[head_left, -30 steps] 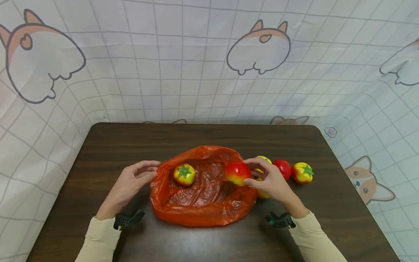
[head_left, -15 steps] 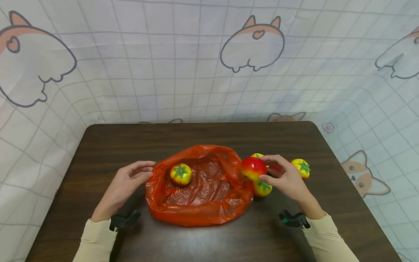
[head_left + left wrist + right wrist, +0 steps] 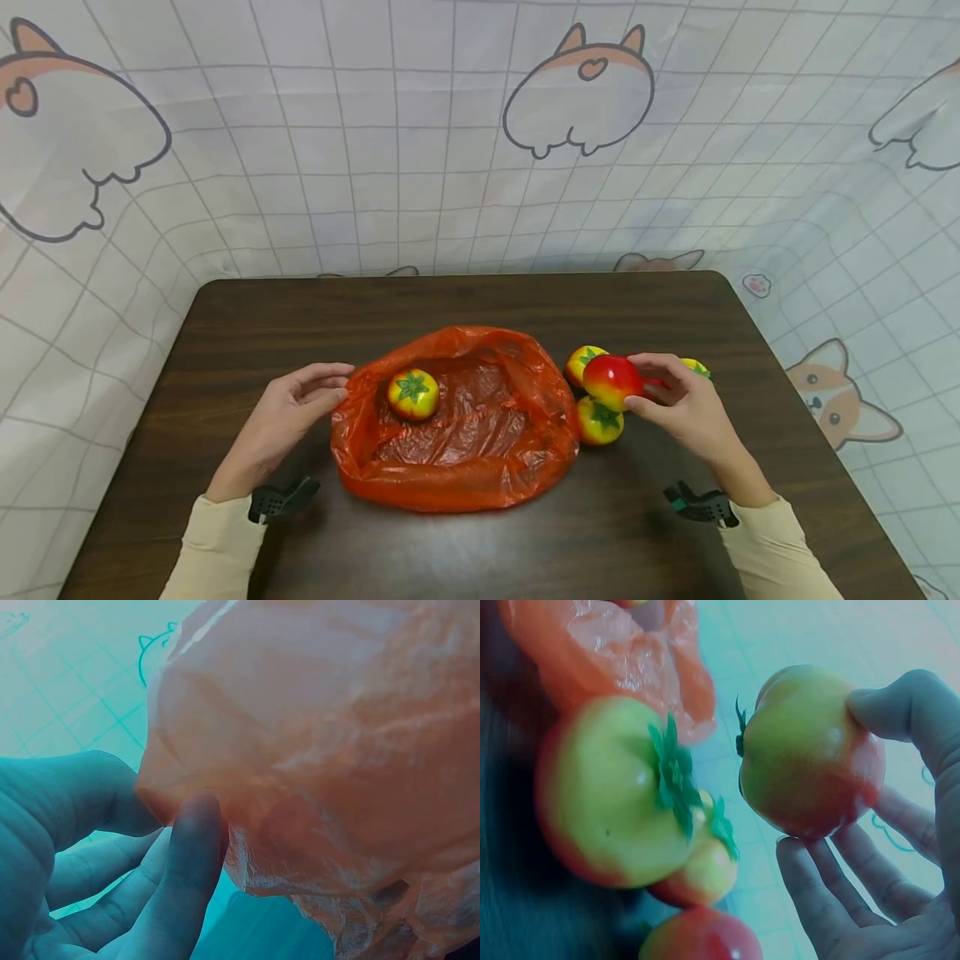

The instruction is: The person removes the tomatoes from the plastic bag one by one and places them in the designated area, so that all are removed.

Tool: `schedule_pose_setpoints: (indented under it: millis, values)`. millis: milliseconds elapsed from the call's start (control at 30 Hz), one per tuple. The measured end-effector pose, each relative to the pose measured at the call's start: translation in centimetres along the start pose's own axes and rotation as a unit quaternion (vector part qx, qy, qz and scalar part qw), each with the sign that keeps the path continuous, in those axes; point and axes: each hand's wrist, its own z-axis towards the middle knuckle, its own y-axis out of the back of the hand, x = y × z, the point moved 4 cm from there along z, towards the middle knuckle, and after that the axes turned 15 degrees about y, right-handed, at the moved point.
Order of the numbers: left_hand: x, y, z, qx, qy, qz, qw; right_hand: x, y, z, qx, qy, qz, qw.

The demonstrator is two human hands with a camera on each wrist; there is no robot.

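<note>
An orange-red plastic bag [image 3: 457,496] lies with its mouth spread wide. My left hand [image 3: 296,417] pinches its left rim between thumb and finger, as the left wrist view shows on the thin plastic [image 3: 315,765]. Inside the bag, toward the left, sits a yellow-and-red tomato [image 3: 413,395] with green leaves on top. To the right of the bag my right hand [image 3: 686,412] holds another tomato [image 3: 810,757] by thumb and fingertips, its leafy end facing away from the palm. In the head view this held tomato overlaps others behind it.
Beside the bag's right edge rest two yellow tomatoes, a rear one [image 3: 581,363] and a front one [image 3: 600,423]. A further yellow one [image 3: 696,367] and a red one are partly hidden behind my right hand. The dark wooden table [image 3: 300,317] meets a patterned cloth [image 3: 420,200] at the back.
My right hand has moved right with its tomato, from over the bag's right side to above the tomatoes beside it. My left hand keeps its pinch on the rim.
</note>
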Motion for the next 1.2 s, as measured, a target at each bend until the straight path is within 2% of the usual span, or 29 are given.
schedule_pose_setpoints:
  millis: [200, 667, 1000, 1200]
  values:
    - [-0.1, -0.1, 0.0, -0.001, -0.001, 0.005, 1.0000, -0.3, 1.1, -1.0, -0.017, -0.011, -0.035, 0.9992]
    - [-0.2, -0.1, -0.1, -0.008, -0.005, 0.020, 0.9998, -1.1, 2.6, -3.4, -0.035, -0.020, -0.074, 0.9965]
    - [-0.1, -0.1, -0.2, -0.015, -0.008, 0.022, 0.9996, -1.9, 2.8, -5.2, -0.030, -0.036, -0.067, 0.9967]
    - [0.0, -0.1, -0.2, -0.017, -0.007, 0.022, 0.9996, -2.5, 3.1, -6.2, -0.032, -0.048, -0.081, 0.9951]
